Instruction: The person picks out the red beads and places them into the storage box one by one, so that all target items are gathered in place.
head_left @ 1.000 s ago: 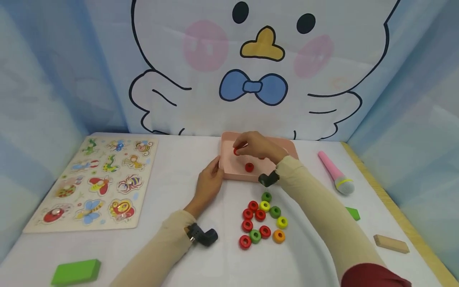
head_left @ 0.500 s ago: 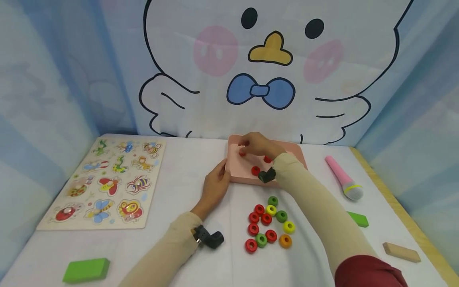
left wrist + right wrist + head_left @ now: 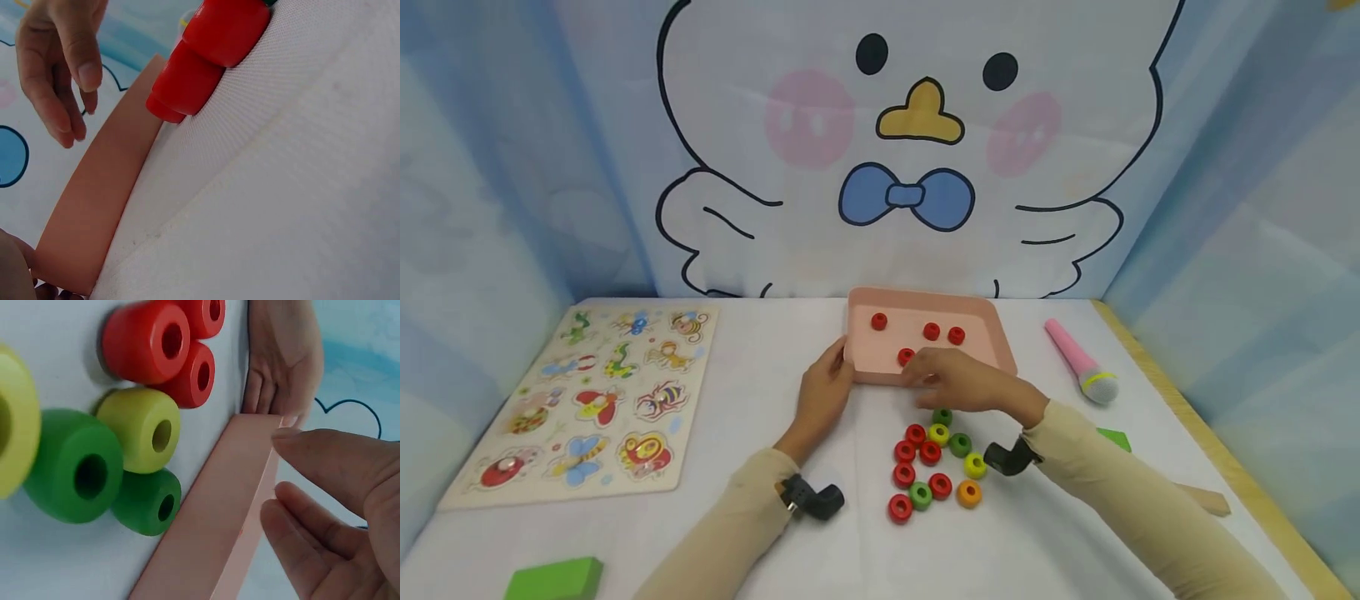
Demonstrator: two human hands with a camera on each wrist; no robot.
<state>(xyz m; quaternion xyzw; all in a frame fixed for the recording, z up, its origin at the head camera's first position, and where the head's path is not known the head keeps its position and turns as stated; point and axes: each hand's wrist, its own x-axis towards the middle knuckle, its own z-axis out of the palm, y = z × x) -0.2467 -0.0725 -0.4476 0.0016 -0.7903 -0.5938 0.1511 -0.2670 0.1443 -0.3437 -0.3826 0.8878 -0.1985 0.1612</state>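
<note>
A pink tray point(image 3: 901, 309) lies at the back of the table with several red beads point(image 3: 878, 322) in it. My left hand point(image 3: 822, 392) holds the tray's left end, thumb at the rim. My right hand point(image 3: 966, 383) hovers over the tray's front edge. In the right wrist view its thumb and fingers point(image 3: 284, 534) are apart, and nothing lies between them. Just in front of the tray is a loose group of ring-shaped beads: several red beads point(image 3: 904, 475), green beads point(image 3: 959, 445), yellow beads point(image 3: 975, 465) and one orange bead point(image 3: 969, 493).
An insect picture puzzle board point(image 3: 598, 407) lies at the left, with a green block point(image 3: 553, 579) nearer. Along the right side are a pink toy microphone point(image 3: 1078, 358), a partly covered green piece point(image 3: 1115, 438) and a wooden block point(image 3: 1206, 500). A printed curtain point(image 3: 925, 258) stands behind.
My right hand has let go of a red bead at the tray's back left and drawn back toward its front edge. The left hand keeps its hold; the head view has shifted slightly.
</note>
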